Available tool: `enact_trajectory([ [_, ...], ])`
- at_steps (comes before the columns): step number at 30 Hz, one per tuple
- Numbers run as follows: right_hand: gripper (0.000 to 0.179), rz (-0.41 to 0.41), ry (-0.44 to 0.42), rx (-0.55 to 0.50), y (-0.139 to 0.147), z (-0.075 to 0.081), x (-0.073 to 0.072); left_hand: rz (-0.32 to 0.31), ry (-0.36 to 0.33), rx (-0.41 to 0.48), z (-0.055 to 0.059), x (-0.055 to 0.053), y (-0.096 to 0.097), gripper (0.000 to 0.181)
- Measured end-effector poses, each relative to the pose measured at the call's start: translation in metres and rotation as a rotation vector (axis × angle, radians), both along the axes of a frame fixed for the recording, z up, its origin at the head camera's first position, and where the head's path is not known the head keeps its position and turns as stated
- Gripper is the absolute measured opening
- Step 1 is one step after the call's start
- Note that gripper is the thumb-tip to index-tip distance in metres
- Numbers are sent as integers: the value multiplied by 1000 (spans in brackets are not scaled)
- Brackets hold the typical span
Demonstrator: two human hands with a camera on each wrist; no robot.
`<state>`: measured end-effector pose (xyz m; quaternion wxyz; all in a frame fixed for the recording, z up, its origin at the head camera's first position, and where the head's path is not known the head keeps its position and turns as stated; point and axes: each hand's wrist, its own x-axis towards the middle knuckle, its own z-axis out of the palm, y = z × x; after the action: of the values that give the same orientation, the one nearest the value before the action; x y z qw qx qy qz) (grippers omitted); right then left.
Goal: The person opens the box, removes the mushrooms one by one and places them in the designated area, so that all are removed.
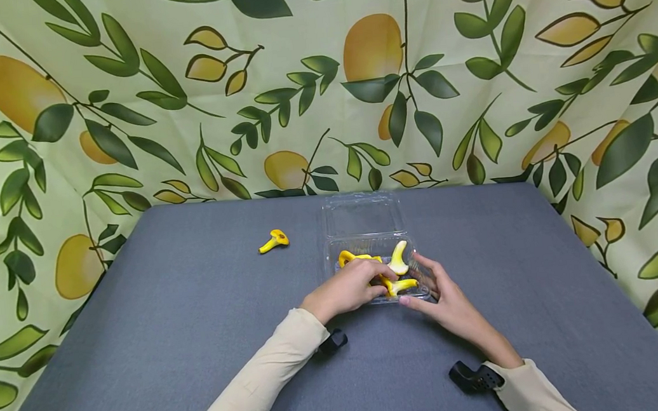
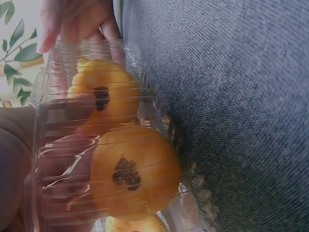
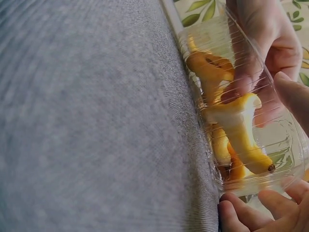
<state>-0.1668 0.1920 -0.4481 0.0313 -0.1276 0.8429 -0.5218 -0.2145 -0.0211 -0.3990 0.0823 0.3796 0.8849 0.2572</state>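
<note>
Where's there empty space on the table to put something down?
Bare gray table stretches right of the right hand and left of the lone mushroom; a narrower strip lies between that mushroom and the clear box. It's crowded at the box: other mushrooms inside, the left hand over them.

One left hand [image 1: 351, 288] and one right hand [image 1: 449, 300] are working at one plastic box [image 1: 365, 236], where at least three mushrooms [image 1: 397, 263] are showing; I'm not managing an exact count. One more mushroom [image 1: 275, 240] is lying on one table [image 1: 172, 344]. Two sleeves [image 1: 261, 382] [image 1: 530, 390] and two wrist straps [image 1: 334, 342] [image 1: 475, 378] are showing too.
</note>
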Motion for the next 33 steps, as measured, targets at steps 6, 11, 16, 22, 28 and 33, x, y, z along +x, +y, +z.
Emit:
enact_trajectory([
  [6,85,-1,-9,-8,0,-1,0,4,-22,-15,0,1,-1,18],
  [11,86,-7,-22,-8,-1,-1,0,12,-5,36,-1,2,-3,17],
  [16,87,-17,-27,5,-1,0,0,37,-15,93,0,4,-6,17],
  [22,88,-24,-27,16,-2,1,-1,59,-21,154,3,6,-12,12],
  [28,87,-24,-25,9,-2,0,-1,63,-31,222,3,8,-19,9],
  [33,86,-20,-16,0,-2,0,0,81,26,243,3,8,-24,8],
])
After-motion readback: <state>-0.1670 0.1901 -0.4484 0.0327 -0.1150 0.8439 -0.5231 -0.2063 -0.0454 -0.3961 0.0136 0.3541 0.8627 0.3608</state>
